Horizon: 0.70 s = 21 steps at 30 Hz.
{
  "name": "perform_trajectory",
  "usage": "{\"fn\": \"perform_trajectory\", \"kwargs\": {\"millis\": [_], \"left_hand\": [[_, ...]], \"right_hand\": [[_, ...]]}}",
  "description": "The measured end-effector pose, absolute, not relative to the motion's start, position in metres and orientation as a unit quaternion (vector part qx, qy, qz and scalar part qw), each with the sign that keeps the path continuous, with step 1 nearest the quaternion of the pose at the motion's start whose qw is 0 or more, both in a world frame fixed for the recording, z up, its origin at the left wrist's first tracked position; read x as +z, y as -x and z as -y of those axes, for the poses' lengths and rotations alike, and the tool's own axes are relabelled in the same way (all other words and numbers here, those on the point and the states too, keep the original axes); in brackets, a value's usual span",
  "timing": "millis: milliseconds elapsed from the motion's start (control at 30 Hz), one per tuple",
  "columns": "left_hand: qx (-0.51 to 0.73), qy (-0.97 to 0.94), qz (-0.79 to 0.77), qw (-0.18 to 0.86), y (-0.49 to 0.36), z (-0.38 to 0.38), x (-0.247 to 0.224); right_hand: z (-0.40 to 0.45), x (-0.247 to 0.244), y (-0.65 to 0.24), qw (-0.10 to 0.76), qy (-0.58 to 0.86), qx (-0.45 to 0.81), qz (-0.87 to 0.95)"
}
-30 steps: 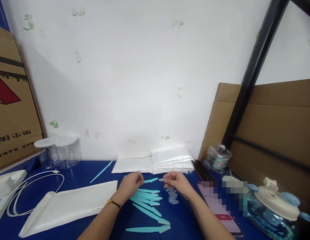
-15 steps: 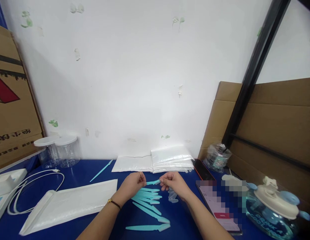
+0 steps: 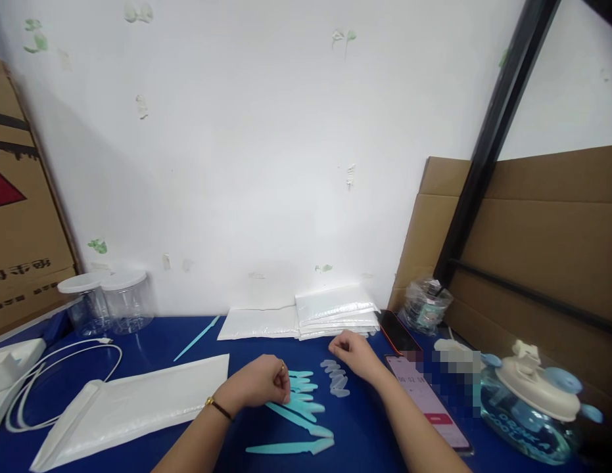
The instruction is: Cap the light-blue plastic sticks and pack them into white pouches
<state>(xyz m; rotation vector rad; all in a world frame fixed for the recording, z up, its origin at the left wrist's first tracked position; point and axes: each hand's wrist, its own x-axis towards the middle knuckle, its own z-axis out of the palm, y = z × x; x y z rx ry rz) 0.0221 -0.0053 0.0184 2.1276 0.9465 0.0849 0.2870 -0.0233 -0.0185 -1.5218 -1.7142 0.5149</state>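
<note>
Several teal eyebrow razors (image 3: 290,449) lie fanned out on the blue table, blade ends to the right. My left hand (image 3: 267,382) is closed over the handles of the upper ones, thumb and fingers pinched at a razor handle; the hand hides the handle ends. To the right of the blades, several small clear plastic caps (image 3: 339,386) lie in a loose column. Just behind these caps is my right hand (image 3: 353,353), its fingers curled together; whether they hold anything is hidden. One more teal razor (image 3: 196,338) lies apart at the back left.
A white padded mailer (image 3: 138,407) lies at left, with more mailers (image 3: 335,312) stacked by the wall. Two clear jars (image 3: 127,302) and a white cable (image 3: 64,348) are farther left. At right are a lit phone (image 3: 428,401), a dark phone (image 3: 399,332) and a water bottle (image 3: 532,407).
Both hands held a razor between them and are now apart. The left hand has come down over the fanned razors; the right has drawn back to the right, uncovering the caps.
</note>
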Motion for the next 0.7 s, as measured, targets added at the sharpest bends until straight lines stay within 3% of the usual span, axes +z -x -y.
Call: {"fn": "perform_trajectory", "kwargs": {"millis": [167,333,500,700], "left_hand": [[0.078,-0.856,-0.410,0.306,-0.025,-0.002,0.008],[0.136,-0.848,-0.475,0.191,-0.025,-0.019,-0.006],[0.108,-0.855,-0.471,0.189,-0.024,-0.021,-0.009],[0.117,-0.849,-0.466,0.219,-0.019,-0.016,-0.006]], "right_hand": [[0.022,-0.030,-0.290,0.299,0.621,0.166,0.705],[0.021,-0.036,-0.283,0.298,0.624,0.210,0.692],[0.019,-0.035,-0.281,0.321,0.610,0.251,0.680],[0.021,-0.026,-0.282,0.389,0.559,0.383,0.624]]}}
